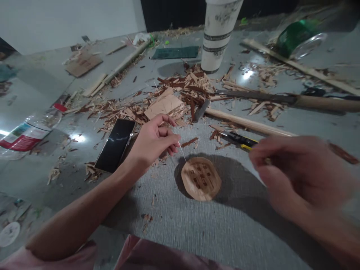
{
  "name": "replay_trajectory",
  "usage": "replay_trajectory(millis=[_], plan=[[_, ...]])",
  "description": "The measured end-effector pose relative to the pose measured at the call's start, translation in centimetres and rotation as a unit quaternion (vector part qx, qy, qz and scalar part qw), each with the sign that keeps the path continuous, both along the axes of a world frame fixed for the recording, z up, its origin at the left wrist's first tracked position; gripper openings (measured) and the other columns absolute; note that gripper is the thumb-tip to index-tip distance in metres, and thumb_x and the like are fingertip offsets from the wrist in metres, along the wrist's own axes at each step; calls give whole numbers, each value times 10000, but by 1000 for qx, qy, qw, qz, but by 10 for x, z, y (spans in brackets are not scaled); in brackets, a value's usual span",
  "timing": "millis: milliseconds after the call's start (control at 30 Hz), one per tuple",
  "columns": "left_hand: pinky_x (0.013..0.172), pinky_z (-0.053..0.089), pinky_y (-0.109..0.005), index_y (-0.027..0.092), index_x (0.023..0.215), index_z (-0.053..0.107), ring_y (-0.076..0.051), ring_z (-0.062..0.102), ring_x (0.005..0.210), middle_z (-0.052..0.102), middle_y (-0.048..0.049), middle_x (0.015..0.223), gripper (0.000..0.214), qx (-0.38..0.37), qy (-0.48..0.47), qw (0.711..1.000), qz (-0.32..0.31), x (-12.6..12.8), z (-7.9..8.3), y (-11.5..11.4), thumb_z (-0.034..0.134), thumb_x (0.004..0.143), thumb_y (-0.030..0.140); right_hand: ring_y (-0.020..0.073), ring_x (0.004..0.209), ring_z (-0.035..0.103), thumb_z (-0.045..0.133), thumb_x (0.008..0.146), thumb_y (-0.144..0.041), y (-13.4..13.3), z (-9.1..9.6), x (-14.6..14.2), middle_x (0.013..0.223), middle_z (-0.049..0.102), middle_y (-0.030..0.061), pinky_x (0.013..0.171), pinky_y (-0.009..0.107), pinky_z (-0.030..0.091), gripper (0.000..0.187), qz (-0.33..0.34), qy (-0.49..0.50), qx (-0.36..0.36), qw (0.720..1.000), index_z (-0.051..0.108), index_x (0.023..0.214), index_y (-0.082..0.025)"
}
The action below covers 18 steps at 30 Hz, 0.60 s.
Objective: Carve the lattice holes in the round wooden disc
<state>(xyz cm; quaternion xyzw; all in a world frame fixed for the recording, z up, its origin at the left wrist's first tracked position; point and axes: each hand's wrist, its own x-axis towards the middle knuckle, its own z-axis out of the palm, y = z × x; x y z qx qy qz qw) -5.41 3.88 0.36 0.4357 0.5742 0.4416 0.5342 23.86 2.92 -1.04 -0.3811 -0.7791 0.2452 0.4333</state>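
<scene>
My left hand [157, 138] pinches a thin pale thread [182, 152] between thumb and forefinger. The thread runs down to the edge of a small round wooden piece [206, 176] with a grid of dark square openings. I cannot tell whether this disc rests on the cloth or hangs just above it. My right hand [300, 176] is blurred, its fingers curled with thumb and forefinger close together. What they hold is hidden. Beside it lies a black and yellow craft knife [239, 138], its handle end partly behind the fingers.
A phone [115, 144] lies by my left forearm. Wood shavings [194, 84] are heaped around a thin wooden board [164, 105]. Beyond are a hammer [239, 120], a long flat tool [258, 96] and a paper cup [218, 37]. Bottles lie left [30, 131] and right [298, 37].
</scene>
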Motion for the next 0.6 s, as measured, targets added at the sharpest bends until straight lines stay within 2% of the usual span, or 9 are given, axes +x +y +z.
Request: replay_trajectory(millis=[100,167,433,600], plan=[[456,525,-176,208,1005,560,-101,635,487,702,49,617,292,14,-2,1000,-1,0,3,-2,738,800,102,116,584,588,660,1009,-253,20,0,-23,757,663,-33,478,253,419,44,33,-67,-14,997,669,1049,-268],[467,529,-173,210,1010,564,-99,639,497,708,47,631,290,18,-2,1000,-4,0,5,-3,741,806,106,96,539,554,646,1008,-228,24,-1,-28,703,644,-54,462,242,387,37,47,-93,-39,994,669,996,-254],[449,485,-162,216,1003,565,-93,630,488,700,41,633,269,19,-2,1000,0,1,10,-5,739,822,120,99,559,532,631,1029,-270,23,-3,-25,702,622,-51,490,246,393,59,53,-95,-92,990,681,1012,-243],[474,510,-176,219,1017,568,-96,636,500,697,42,644,264,22,-7,1000,-4,0,9,-5,738,837,127,108,554,522,633,1024,-277,22,-2,-25,698,621,-47,491,260,386,57,53,-93,-100,989,676,1020,-240]])
